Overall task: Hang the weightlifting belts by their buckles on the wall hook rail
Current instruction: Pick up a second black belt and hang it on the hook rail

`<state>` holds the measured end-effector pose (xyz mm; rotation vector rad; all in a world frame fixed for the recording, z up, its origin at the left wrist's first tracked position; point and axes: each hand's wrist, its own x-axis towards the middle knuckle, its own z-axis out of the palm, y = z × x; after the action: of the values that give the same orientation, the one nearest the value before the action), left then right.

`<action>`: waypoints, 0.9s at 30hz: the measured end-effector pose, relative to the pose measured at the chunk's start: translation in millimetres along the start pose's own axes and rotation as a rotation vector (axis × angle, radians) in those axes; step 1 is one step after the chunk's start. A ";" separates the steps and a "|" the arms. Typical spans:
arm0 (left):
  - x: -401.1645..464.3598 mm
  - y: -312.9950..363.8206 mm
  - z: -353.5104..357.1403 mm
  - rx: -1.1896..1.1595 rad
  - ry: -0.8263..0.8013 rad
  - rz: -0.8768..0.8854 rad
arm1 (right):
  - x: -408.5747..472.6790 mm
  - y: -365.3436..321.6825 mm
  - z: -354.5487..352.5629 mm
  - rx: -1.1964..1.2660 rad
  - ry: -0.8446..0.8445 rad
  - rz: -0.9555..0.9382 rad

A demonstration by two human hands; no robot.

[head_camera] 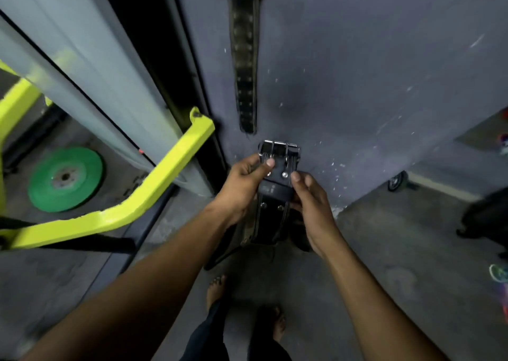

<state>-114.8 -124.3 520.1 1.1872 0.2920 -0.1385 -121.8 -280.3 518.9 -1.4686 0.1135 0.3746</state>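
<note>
I hold a black leather weightlifting belt (272,217) upright in front of the grey wall (357,86), its steel double-prong buckle (279,151) at the top. My left hand (244,184) grips the belt's left edge just below the buckle, thumb pressed on the front. My right hand (310,204) grips the right edge, thumb near a rivet. The belt's lower part hangs down between my wrists. Another black belt (244,66) hangs flat on the wall straight above, its tip ending just over the buckle. The hook rail is out of view.
A yellow machine frame (154,190) juts in from the left beside a grey upright column (110,86). A green weight plate (66,179) lies on the floor behind it. My bare feet (217,289) stand below. Shoes and a small wheel (397,182) sit at the right.
</note>
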 end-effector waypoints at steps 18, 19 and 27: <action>-57.7 231.1 65.3 0.180 -0.174 0.395 | -27.0 -292.2 47.7 -0.148 0.178 -0.745; -57.2 235.9 61.7 0.210 -0.201 0.372 | -28.6 -308.3 50.8 -0.116 0.208 -0.769; -51.1 275.9 48.5 0.388 -0.415 0.362 | -43.8 -408.7 86.6 -0.100 0.191 -0.873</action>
<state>-84.9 -69.2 798.0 1.5395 -0.3293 -0.1236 -47.4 -225.9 928.7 -1.5036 -0.3935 -0.4744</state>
